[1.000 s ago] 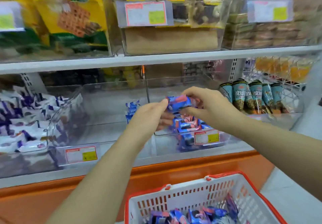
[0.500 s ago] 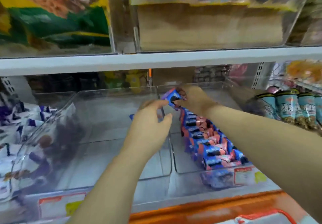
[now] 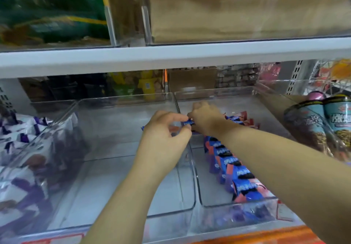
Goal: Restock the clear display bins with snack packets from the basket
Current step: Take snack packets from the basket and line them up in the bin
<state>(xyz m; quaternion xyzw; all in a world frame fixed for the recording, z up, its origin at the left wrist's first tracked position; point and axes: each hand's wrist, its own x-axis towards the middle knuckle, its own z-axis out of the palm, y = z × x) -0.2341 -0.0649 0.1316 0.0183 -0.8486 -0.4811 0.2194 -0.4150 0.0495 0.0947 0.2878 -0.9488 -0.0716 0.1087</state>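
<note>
Blue packet (image 3: 189, 122): held up at the back, right over the top edge of the clear wall shared by two bins. Only a short strip of it shows between the two hands.

Right hand (image 3: 205, 119): fingers curled down tight around the packet, knuckles up. Forearm comes in from the lower right, over the right bin (image 3: 269, 130).

Left hand (image 3: 165, 135): fingers curled. Index fingertip touches the packet's left end, thumb just under it. Cannot tell whether this is a true pinch or only a touch. Forearm comes up from the bottom edge, over the middle bin (image 3: 114, 130).

Row of packets (image 3: 228, 160): blue and red, standing on edge one behind the other in the right bin, running from its front wall back to under the right wrist. It keeps to the bin's left side, near the shared wall.

A bit of blue and red shows behind the left hand in the middle bin; too hidden to tell what it is.

Left bin (image 3: 62, 114): touching the middle bin, piled with white and purple packets (image 3: 28, 149).

Far right: teal cone-shaped snacks (image 3: 322, 126) lying tilted, tops toward the camera, beside the right bin.

Above: white shelf (image 3: 171, 55) with more clear bins, one with a green bag (image 3: 47, 16), one with brown card (image 3: 228, 10). Blurred.

Orange ledge (image 3: 256, 238) along the bottom, in front of the bins.
</note>
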